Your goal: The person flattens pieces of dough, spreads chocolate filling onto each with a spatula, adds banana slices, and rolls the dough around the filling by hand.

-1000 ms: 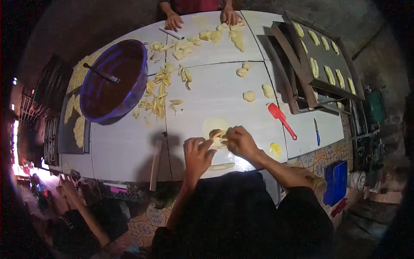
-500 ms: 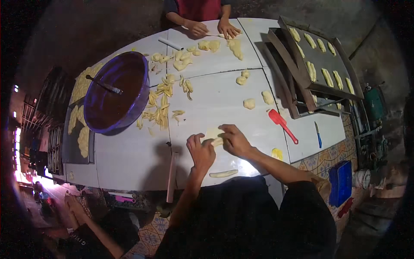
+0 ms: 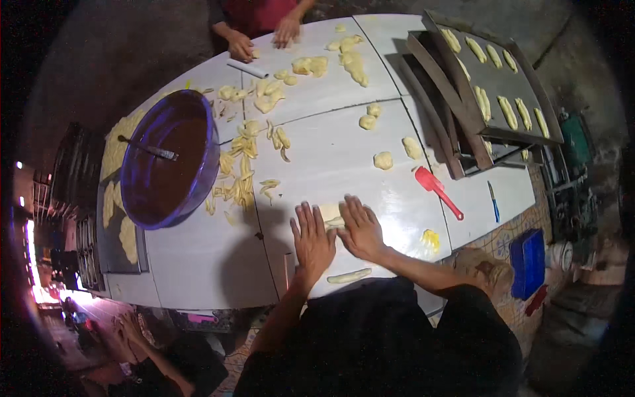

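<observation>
My left hand [image 3: 313, 239] lies flat on the white table, fingers stretched out. Beside it my right hand [image 3: 360, 230] is also flat, its fingers pointing away from me. Between and under them is a piece of pale dough [image 3: 333, 221], a rolled part near me and a thin flat part beyond. My palms partly hide it. Closer to my body lies a finished-looking dough roll [image 3: 349, 276]. A rod [image 3: 288, 270] like a rolling pin shows beside my left forearm, which covers part of it.
A purple basin [image 3: 213, 152] of brown stuff holds a brush [image 3: 153, 149]. Yellow strips [image 3: 241, 188] and dough lumps [image 3: 383, 160] lie about. Stacked metal trays [image 3: 486, 122] bear dough rolls. A red scraper [image 3: 438, 192] and blue-handled knife [image 3: 493, 202] lie right. A co-worker's hands [image 3: 286, 32] are across.
My fingers were curled at the dough; now both hands are laid flat over it, and its roll looks thicker. My view has shifted a little. The co-worker's hands have moved apart from the dough there.
</observation>
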Available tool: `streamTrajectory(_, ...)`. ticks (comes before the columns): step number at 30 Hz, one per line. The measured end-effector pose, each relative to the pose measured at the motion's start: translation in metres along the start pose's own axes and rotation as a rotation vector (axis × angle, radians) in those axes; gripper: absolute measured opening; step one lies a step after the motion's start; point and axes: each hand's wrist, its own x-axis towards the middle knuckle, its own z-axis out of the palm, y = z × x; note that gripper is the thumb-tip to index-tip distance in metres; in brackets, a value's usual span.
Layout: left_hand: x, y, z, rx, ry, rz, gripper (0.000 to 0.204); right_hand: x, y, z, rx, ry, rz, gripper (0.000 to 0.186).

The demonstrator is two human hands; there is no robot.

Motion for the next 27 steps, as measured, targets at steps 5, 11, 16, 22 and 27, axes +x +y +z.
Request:
streamTrajectory(5,0.094,-0.023,0.01,-0.11,0.042,-0.276,0.065,0.113,-0.008,0.006,-0.1,0.272,0.148,0.055)
streamTrajectory(11,0.1,-0.032,-0.007,-0.565,0.217,-0.122,0.07,0.102,0.023,-0.03,0.534,0.25,0.095,0.032)
streamTrajectory(16,0.058,-0.031,-0.007,-0.576,0.026,0.036,0.087,0.068,0.023,-0.013,0.526,0.105,-0.103,0.032)
streamTrajectory(22,-0.03,-0.029,-0.008,-1.071,-0.084,0.073,0.062,-0.006,0.007,-0.067,0.792,-0.316,-0.062,0.036)
streamTrajectory(27,-0.095,0.009,-0.046,-0.859,-0.332,0.068,0.04,-0.077,0.014,-0.061,0.696,-0.444,-0.189,0.052)
